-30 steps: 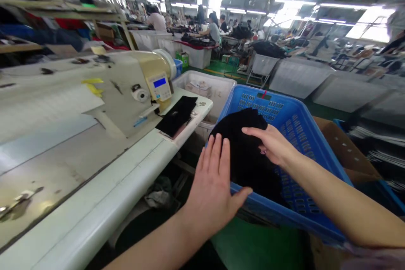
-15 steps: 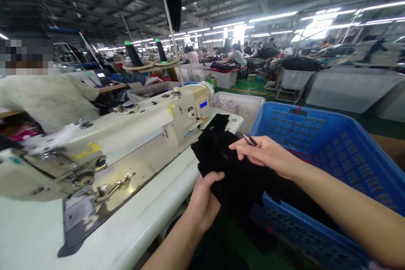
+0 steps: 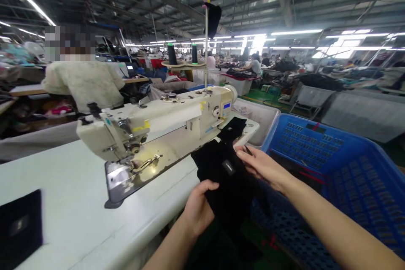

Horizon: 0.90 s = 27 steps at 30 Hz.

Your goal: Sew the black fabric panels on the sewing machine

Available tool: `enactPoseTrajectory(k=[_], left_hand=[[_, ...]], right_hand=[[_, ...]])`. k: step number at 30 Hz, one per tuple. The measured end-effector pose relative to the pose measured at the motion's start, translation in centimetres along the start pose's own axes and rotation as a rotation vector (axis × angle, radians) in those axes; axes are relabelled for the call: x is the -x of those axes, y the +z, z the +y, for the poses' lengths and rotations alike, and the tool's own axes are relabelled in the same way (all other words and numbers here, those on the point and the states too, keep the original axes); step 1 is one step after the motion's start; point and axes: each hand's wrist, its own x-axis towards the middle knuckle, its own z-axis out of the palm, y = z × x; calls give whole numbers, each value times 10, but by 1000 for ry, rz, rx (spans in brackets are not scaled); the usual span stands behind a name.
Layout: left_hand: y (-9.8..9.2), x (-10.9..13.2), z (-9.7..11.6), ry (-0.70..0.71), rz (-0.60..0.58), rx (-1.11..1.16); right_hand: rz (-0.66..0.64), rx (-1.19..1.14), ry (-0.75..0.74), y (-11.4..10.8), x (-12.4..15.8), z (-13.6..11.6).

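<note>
I hold a black fabric piece [image 3: 223, 177] with a small sewn label above the gap between the sewing table and a blue plastic crate [image 3: 344, 177]. My left hand [image 3: 198, 209] grips its lower edge with curled fingers. My right hand [image 3: 261, 166] rests on its right side, fingers pinched, with a thin dark metal tool between them. A cream industrial sewing machine [image 3: 158, 124] stands just left of the fabric on the white table [image 3: 69, 202].
Another black piece [image 3: 232, 128] lies on the table by the machine's right end. A dark flat object [image 3: 19, 228] sits at the table's left. A white bin [image 3: 262, 118] stands behind. A person in a light top [image 3: 84, 84] works at the back left.
The fabric came out of the blue crate and moved left toward the sewing table. My left hand went from flat on it to gripping it. The view turned left.
</note>
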Motion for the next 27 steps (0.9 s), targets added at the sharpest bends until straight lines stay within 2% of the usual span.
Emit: enactPoseTrajectory(k=[2, 4, 6, 8, 10, 13, 15, 18, 21, 24, 27], left_hand=[[-6, 6, 0, -8, 28, 6], [-12, 11, -1, -5, 48, 17], [-18, 14, -2, 45, 86, 33], [-23, 15, -3, 129, 141, 54], [-27, 16, -2, 192, 169, 80], [-30, 15, -1, 199, 144, 121], [-30, 14, -3, 185, 115, 129], [-27, 15, -6, 144, 77, 93], [-22, 19, -8, 123, 68, 65], [-20, 23, -8, 166, 78, 62], [-24, 22, -7, 160, 72, 92]], right_hand=[[-102, -87, 149, 3, 2, 2], [-85, -85, 153, 5, 4, 3], [17, 39, 5, 4, 7, 0], [160, 231, -203, -1, 13, -9], [219, 371, -327, -6, 20, -23], [118, 340, -299, -4, 29, -42], [33, 282, -274, 8, 28, -46], [-12, 335, -304, 34, 13, -36], [35, 425, -326, 53, -2, -16], [-16, 407, -275, 59, -3, -3], [-53, 304, -249, 60, 7, -3]])
